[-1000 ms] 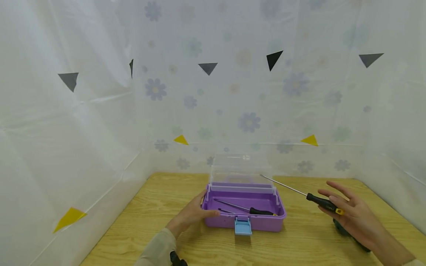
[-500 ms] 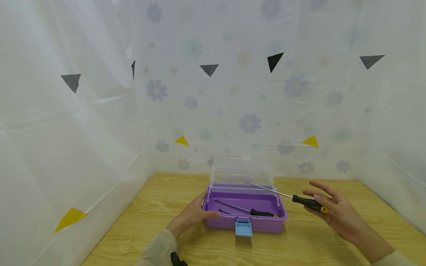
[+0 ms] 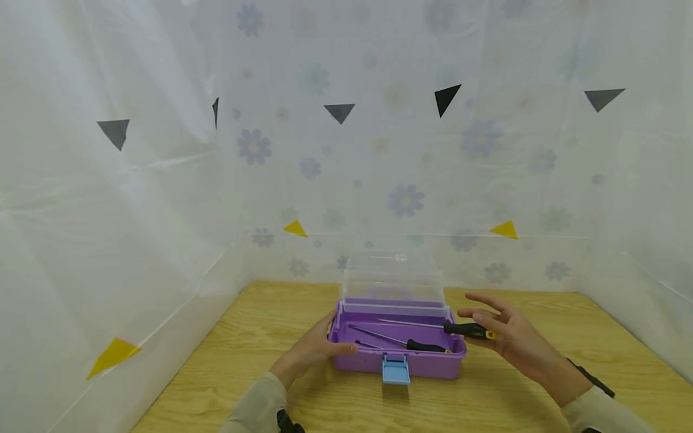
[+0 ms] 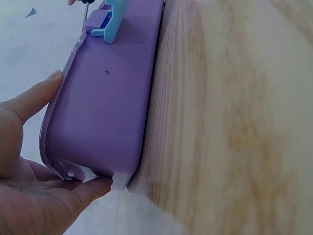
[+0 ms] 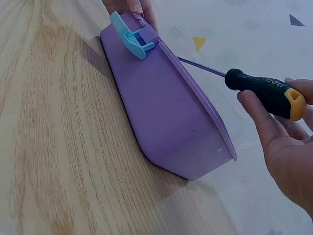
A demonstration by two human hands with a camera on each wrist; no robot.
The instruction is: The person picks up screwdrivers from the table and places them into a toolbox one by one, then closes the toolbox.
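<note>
Toolbox point(image 3: 428, 365): we grip its end with our left hand point(image 3: 310, 350), presumably against sliding; our right hand point(image 3: 517, 344) pinches a screwdriver point(image 3: 452, 329) by its handle point(image 3: 467, 330), apparently for reach.

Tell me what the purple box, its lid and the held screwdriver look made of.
Purple box: probably moulded plastic, satin, judging by its even colour and rounded corners.
Lid: likely clear, glossy plastic; it's see-through with a glint.
Held screwdriver: shaft seemingly metal, smooth and grey; handle plastic or rubber, matte black with yellow end.
</note>
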